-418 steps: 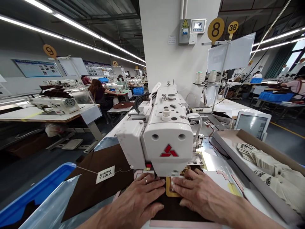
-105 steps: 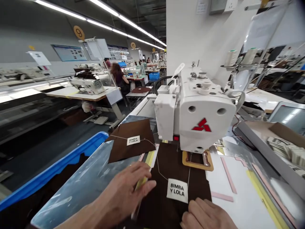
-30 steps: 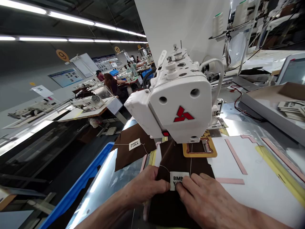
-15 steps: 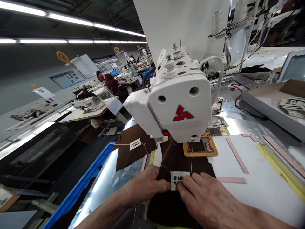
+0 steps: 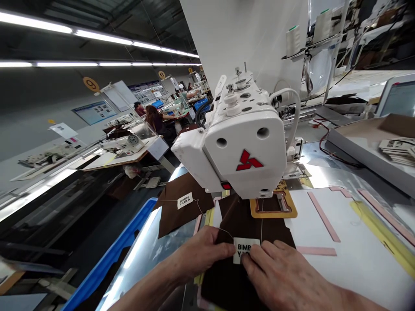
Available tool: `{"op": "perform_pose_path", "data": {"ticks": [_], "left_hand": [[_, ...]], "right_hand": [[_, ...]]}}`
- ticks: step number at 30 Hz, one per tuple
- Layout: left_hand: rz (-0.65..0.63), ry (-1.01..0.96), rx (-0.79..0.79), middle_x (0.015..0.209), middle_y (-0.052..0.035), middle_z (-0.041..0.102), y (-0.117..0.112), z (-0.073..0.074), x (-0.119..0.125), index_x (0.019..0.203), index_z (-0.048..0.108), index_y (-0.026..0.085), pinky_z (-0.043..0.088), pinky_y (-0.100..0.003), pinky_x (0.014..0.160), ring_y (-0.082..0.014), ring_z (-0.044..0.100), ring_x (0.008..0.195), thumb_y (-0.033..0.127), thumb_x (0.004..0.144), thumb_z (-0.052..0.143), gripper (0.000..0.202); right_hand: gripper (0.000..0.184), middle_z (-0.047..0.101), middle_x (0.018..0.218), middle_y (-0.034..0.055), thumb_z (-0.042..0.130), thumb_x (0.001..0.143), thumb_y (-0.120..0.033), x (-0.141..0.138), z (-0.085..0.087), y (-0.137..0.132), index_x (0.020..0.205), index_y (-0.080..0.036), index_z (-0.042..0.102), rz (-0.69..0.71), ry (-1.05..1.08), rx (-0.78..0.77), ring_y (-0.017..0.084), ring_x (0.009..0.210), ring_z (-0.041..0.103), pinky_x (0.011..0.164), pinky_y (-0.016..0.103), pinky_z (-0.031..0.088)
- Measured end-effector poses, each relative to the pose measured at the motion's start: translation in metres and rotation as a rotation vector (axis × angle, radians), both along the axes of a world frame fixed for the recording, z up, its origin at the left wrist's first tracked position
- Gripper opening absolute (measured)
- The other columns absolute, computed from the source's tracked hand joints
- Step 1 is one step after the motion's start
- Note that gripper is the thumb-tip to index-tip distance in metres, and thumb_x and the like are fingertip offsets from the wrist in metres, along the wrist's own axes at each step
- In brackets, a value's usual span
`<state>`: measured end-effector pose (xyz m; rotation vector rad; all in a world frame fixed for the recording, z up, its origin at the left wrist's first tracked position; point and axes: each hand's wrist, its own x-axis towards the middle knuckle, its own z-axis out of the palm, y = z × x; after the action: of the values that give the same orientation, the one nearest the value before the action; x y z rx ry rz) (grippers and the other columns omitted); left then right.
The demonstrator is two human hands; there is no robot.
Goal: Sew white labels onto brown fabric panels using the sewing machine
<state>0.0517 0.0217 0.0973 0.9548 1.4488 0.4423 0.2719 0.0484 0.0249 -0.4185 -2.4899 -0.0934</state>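
Note:
A dark brown fabric piece (image 5: 223, 283) lies beneath the head of a white sewing machine (image 5: 244, 147). On it sits a white label (image 5: 242, 245) with black lettering, partly covered by my fingers. My left hand (image 5: 202, 252) is closed at the fabric's left side, its thumb reaching the label's left edge. Curled fingers of my right hand (image 5: 280, 270) press the label's right part against the fabric. A loose white thread runs from the label towards my left hand, and another runs up to the machine. The tan clamp frame (image 5: 293, 210) is just beyond the label.
Another brown piece with a label (image 5: 184, 201) lies to the left, joined to a thread. A blue bin (image 5: 106, 255) stands beside the table. At right are a white template sheet (image 5: 356, 276) with pink strips and a box (image 5: 353, 142) of labels. People sit at machines further back.
The whole view has shifted slightly, with the scene sitting a little lower. My hands stay at the label, with almost no movement over the fabric.

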Motion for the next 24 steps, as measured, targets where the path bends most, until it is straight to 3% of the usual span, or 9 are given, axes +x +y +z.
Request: {"op": "perform_pose_path", "data": {"ticks": [11, 16, 20, 24], "left_hand": [[0.005, -0.068, -0.020, 0.084, -0.0050, 0.068, -0.0016, 0.0049, -0.0051, 0.084, 0.073, 0.015, 0.043, -0.027, 0.069, -0.0179, 0.057, 0.075, 0.060, 0.090, 0.074, 0.045], [-0.033, -0.064, -0.018, 0.082, -0.0024, 0.064, 0.0000, 0.0058, -0.0023, 0.085, 0.073, 0.016, 0.043, -0.027, 0.070, -0.0169, 0.055, 0.074, 0.045, 0.082, 0.079, 0.030], [-0.042, -0.036, -0.010, 0.073, 0.0024, 0.057, -0.0009, 0.0052, -0.0003, 0.077, 0.067, 0.017, 0.037, -0.024, 0.060, -0.0136, 0.048, 0.066, 0.036, 0.075, 0.078, 0.022], [-0.038, -0.016, 0.043, 0.076, 0.0006, 0.064, -0.0027, 0.0031, -0.0053, 0.078, 0.070, 0.016, 0.041, -0.024, 0.062, -0.0152, 0.055, 0.068, 0.035, 0.076, 0.075, 0.020]], "right_hand": [[0.027, 0.060, 0.084, 0.0000, 0.063, 0.084, -0.014, 0.0011, -0.0024, -0.0012, 0.111, -0.014, 0.065, 0.001, 0.035, -0.028, 0.019, 0.067, 0.052, 0.061, 0.036, 0.035], [0.020, 0.059, 0.081, -0.0004, 0.058, 0.088, -0.013, 0.0005, -0.0025, 0.0006, 0.107, -0.014, 0.064, 0.015, 0.036, -0.017, 0.019, 0.065, 0.052, 0.059, 0.036, 0.034], [0.020, 0.058, 0.078, -0.0012, 0.046, 0.095, -0.008, -0.0025, -0.0047, 0.0035, 0.102, -0.017, 0.063, 0.000, 0.085, 0.021, 0.018, 0.061, 0.054, 0.055, 0.035, 0.032], [0.023, 0.058, 0.075, -0.0037, 0.041, 0.103, -0.008, -0.0023, -0.0096, 0.0043, 0.101, -0.019, 0.062, 0.017, 0.097, 0.043, 0.015, 0.059, 0.055, 0.053, 0.034, 0.034]]}}
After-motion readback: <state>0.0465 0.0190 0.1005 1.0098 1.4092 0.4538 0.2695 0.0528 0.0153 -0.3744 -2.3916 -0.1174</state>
